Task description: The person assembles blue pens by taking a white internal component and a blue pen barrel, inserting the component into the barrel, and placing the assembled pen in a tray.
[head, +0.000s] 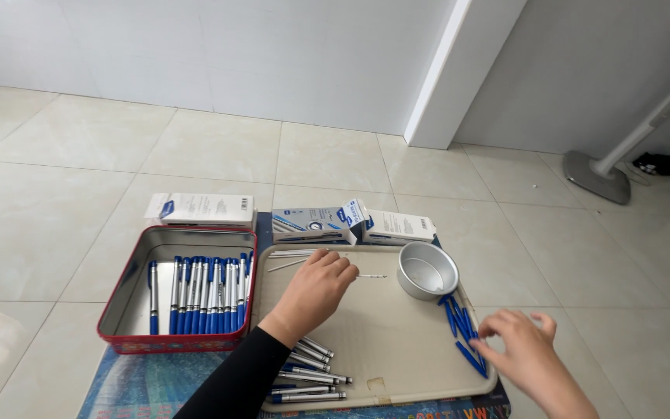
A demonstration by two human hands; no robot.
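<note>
My left hand reaches over the beige tray, its fingers closed around a thin pen refill that sticks out to the right. My right hand hovers at the tray's right edge, fingers spread over a pile of blue pen parts, holding nothing that I can see. Several silver pen barrels lie at the tray's near left corner. More thin refills lie at the tray's far left. A small round metal bowl sits at the far right of the tray.
A red metal tin to the left holds a row of several blue and silver pens. Three white and blue pen boxes lie beyond the tray. A standing fan base is at the far right by the wall.
</note>
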